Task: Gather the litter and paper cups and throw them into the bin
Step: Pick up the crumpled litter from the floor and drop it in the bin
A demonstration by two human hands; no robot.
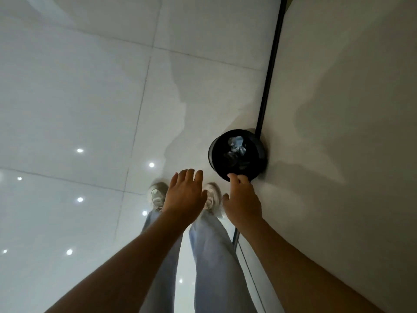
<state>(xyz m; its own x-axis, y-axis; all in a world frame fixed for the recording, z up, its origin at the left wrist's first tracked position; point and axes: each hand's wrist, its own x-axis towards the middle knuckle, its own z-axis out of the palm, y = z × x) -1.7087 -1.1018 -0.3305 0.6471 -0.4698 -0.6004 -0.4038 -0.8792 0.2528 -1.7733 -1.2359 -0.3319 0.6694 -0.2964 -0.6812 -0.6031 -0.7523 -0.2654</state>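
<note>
We view the scene from the head camera, looking straight down. The right hand (pixel 242 197) hangs with fingers loosely extended and holds nothing; its fingertips (pixel 234 177) overlap, in this view, the near rim of the round black plastic bin (pixel 216 154), though we cannot tell whether they touch it or hover above it. The left hand (pixel 184 193) is likewise spread, palm down, fingers straight and slightly apart, and empty.

From the right hand, the bin lies at 12 o'clock, immediately ahead; from the left hand it lies at about 2 o'clock, near but apart. The right hand is therefore the nearer one. The bin stands upright with its mouth facing the camera, so its long axis runs vertically, along our line of sight. Inside it we see crumpled pale litter (pixel 237 146); whether paper cups are among it is too blurred to tell.

The bin stands against the dark vertical strip (pixel 268 86) where the glossy white tiled floor (pixel 90 98) meets the pale wall (pixel 349 75) at 3 o'clock. Below the hands, at 6 o'clock, are pale-blue trouser legs (pixel 214 256) and white shoes (pixel 156 195).

We judge that the throwing step is done or nearly so, since both hands are empty. No brand, label or writing is legible anywhere.
</note>
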